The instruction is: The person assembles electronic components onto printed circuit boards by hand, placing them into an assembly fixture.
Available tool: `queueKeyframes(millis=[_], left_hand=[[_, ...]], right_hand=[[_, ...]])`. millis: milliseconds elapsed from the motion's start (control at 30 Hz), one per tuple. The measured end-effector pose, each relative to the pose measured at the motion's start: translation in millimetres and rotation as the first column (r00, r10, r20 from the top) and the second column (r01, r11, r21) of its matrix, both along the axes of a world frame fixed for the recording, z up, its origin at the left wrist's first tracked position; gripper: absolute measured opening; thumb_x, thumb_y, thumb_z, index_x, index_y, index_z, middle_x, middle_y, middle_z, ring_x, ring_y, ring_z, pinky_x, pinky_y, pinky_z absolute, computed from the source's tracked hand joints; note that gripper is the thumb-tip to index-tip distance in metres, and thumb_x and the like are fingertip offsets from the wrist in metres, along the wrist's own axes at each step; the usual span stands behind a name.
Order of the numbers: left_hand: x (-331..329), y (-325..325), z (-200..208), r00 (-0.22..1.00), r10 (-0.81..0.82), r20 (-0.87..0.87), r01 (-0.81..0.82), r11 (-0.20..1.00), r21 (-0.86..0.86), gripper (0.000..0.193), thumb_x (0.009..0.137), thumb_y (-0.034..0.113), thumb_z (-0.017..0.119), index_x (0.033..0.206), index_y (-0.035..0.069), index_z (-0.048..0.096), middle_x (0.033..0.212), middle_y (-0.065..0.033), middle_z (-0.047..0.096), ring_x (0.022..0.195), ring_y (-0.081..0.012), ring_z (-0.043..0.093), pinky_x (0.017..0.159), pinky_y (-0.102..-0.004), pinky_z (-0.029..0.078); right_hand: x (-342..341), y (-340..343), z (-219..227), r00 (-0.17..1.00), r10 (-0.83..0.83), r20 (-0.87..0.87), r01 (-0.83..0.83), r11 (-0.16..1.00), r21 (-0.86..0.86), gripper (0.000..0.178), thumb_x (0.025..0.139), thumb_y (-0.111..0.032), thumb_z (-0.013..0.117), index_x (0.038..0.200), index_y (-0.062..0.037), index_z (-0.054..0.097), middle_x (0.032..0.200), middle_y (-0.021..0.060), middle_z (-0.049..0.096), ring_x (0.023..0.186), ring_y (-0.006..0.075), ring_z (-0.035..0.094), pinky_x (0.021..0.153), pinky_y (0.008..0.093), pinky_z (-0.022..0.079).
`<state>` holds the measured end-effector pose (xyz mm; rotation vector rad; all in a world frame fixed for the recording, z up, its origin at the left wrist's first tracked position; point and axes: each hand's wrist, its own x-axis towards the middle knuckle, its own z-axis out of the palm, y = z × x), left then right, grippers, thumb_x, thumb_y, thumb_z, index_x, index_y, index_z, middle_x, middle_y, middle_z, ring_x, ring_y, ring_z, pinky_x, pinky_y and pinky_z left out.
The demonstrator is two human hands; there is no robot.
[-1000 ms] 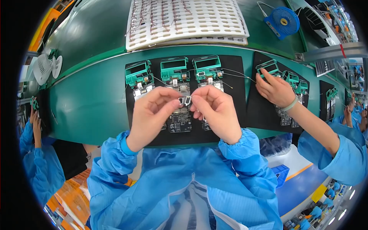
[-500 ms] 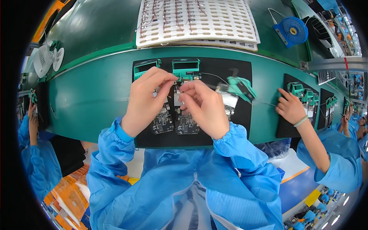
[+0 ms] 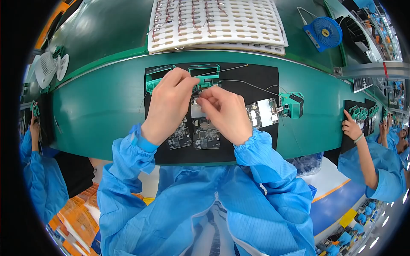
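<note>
My left hand (image 3: 170, 104) is closed in a pinch beside the middle green plastic housing (image 3: 205, 71). A thin grey cable (image 3: 230, 68) runs to the right from its fingertips. My right hand (image 3: 228, 112) is also closed, thumb and fingers together over the upper part of the middle circuit board (image 3: 207, 134); what they hold, if anything, is hidden. A second green housing (image 3: 157, 77) and another circuit board (image 3: 179, 137) are partly behind my left hand. To the right, a third board (image 3: 262, 113) joins a green and black housing (image 3: 292, 105).
A black mat (image 3: 243, 149) lies under the boards on the green table (image 3: 102, 106). Beyond it are a white slotted tray (image 3: 218, 30) with thin wires and a blue fan (image 3: 323, 34). A co-worker's hand (image 3: 351, 128) is at the right beside similar housings; another person works at far left.
The right-hand green housing has come down to rest at the mat's right edge. The grey cable now stretches right from my left fingertips. The co-worker's hand, mat and housings at right have shifted right.
</note>
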<state>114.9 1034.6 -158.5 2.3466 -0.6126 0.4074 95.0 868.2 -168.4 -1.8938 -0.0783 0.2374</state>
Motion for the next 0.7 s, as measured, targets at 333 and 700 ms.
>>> queueKeyframes(millis=[333, 700], left_hand=[[-9, 8, -6, 0.998, -0.053, -0.037, 0.054, 0.998, 0.021, 0.035, 0.074, -0.011, 0.063, 0.107, 0.000, 0.069, 0.099, -0.0111, 0.059, 0.085, -0.0272, 0.062, 0.071, -0.0364, 0.053], [-11, 13, -12, 0.987, -0.019, 0.162, -0.025, 0.965, 0.263, 0.061, 0.064, -0.010, 0.062, 0.122, 0.007, 0.066, 0.117, -0.0136, 0.057, 0.105, -0.0334, 0.057, 0.089, -0.0423, 0.048]], right_hand=[[-1, -5, -1, 0.994, 0.050, -0.099, -0.038, 0.992, 0.121, 0.016, 0.092, -0.012, 0.067, 0.099, 0.0020, 0.067, 0.076, 0.0053, 0.069, 0.061, 0.0085, 0.062, 0.055, 0.0246, 0.050], [-2, -24, 4, 0.824, 0.393, -0.409, -0.141, 0.840, 0.523, 0.017, 0.094, -0.018, 0.068, 0.101, -0.0022, 0.070, 0.080, 0.0015, 0.067, 0.067, 0.0052, 0.057, 0.060, 0.0201, 0.045]])
